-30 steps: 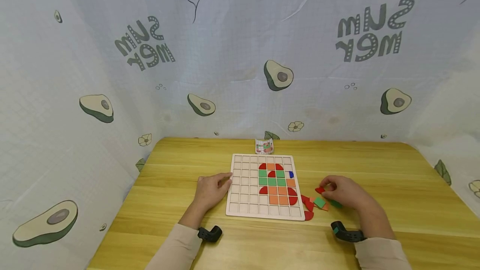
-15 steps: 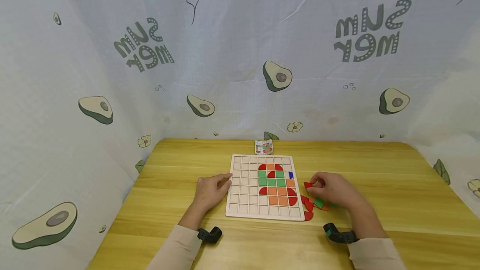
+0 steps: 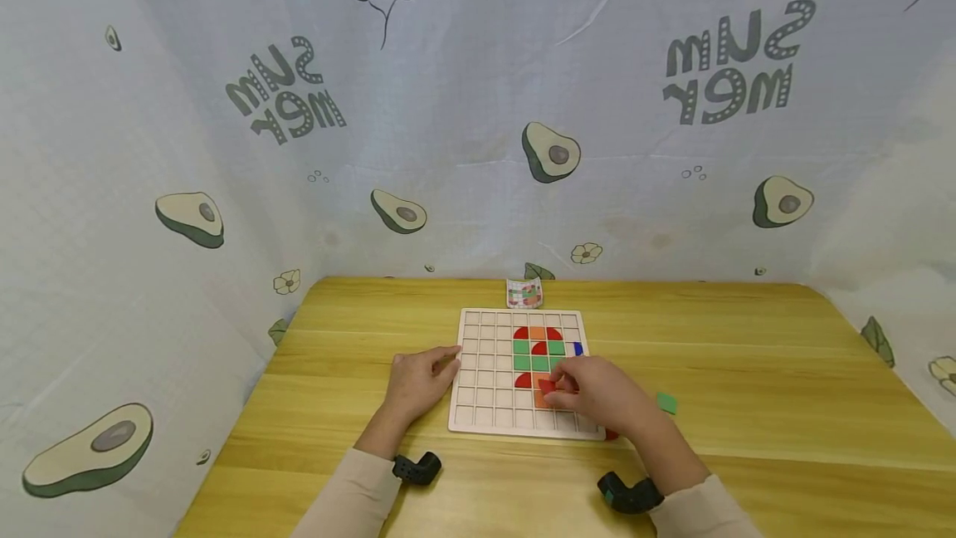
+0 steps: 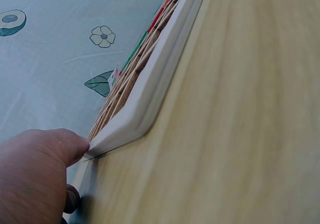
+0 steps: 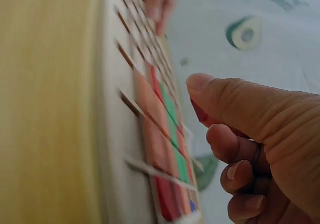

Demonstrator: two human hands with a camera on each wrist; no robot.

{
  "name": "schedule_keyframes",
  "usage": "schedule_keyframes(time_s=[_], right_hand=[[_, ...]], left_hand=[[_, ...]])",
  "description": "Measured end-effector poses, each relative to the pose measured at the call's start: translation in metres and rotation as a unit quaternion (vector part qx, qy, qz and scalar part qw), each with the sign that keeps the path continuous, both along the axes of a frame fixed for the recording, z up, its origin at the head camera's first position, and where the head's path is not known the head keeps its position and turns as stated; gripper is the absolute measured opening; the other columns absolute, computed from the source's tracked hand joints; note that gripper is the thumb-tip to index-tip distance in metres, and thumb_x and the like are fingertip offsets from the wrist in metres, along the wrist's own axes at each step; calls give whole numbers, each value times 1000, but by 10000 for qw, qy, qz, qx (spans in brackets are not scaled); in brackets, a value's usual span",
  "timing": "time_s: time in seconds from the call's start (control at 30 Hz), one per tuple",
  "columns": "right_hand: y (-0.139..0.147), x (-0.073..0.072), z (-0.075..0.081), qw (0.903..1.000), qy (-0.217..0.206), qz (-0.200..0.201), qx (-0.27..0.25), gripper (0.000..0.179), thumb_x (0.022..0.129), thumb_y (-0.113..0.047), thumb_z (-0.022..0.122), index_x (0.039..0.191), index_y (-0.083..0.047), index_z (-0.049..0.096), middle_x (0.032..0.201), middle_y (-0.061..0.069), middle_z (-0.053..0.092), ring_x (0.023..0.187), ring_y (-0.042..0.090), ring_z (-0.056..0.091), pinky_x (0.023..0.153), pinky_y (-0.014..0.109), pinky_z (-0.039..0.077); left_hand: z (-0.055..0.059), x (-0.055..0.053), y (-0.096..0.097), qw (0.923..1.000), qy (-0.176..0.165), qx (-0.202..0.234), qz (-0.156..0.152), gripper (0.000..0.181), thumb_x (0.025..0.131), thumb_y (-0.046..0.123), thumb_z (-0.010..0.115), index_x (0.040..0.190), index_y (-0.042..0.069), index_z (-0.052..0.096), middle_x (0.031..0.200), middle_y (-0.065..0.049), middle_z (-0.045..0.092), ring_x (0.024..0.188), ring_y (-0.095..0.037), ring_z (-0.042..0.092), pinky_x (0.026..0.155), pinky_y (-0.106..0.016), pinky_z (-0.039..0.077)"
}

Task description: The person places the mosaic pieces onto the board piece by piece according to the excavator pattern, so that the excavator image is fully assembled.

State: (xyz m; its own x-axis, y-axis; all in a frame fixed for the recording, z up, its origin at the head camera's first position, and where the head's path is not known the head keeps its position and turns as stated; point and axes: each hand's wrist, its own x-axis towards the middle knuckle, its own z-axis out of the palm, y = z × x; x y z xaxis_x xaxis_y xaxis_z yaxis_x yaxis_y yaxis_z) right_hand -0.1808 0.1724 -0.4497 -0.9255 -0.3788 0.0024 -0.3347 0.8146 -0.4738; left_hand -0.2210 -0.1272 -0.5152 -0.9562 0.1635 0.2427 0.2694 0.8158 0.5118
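A white grid board (image 3: 485, 372) lies on the wooden table, partly filled with red, green and orange tiles (image 3: 539, 349). My right hand (image 3: 590, 393) hovers over the board's lower right cells and pinches a red piece (image 3: 548, 386) between thumb and fingers; the right wrist view shows the red piece (image 5: 201, 113) under the thumb, just above the board (image 5: 120, 134). My left hand (image 3: 420, 378) rests on the table with its fingers touching the board's left edge (image 4: 145, 103). In the left wrist view the thumb (image 4: 55, 149) presses against the board's corner.
A loose green tile (image 3: 666, 403) lies on the table right of the board, and a red piece (image 3: 612, 435) peeks out beside my right wrist. A small pattern card (image 3: 524, 294) stands behind the board. Avocado-print cloth surrounds the table.
My right hand lifted a red piece from the loose pile right of the board and carried it left over the board's lower right area. The left hand stayed put.
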Motion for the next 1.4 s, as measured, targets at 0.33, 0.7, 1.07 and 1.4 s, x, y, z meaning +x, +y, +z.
schedule_keyframes(time_s=[0.33,0.7,1.07,1.4], right_hand=[[-34,8,-19,9992,332,139,145,18,87,-30,81,87,-19,67,64,-12,46,63,4,43,58,22,34],[-39,6,-24,9992,230,-175,260,14,90,-30,79,95,-19,71,67,-10,48,67,8,45,62,25,36],[-36,6,-24,9989,202,-364,224,11,89,-29,79,93,-22,71,71,-12,51,68,8,46,63,25,39],[8,2,0,9953,-101,-861,-427,17,96,-27,72,108,-15,73,73,-3,52,66,13,47,58,26,38]], left_hand=[[2,0,0,10000,-9,26,10,31,98,39,66,127,30,74,56,15,45,54,-2,39,73,-31,25],[1,1,1,10000,68,20,4,30,98,36,66,126,28,74,55,13,44,53,-3,37,71,-31,24],[-1,-1,-1,10000,3,6,-23,31,99,39,65,127,31,73,55,14,43,53,-2,37,72,-31,24],[1,0,-1,10000,-2,76,-34,30,98,38,66,126,30,74,55,14,43,52,-2,38,72,-31,25]])
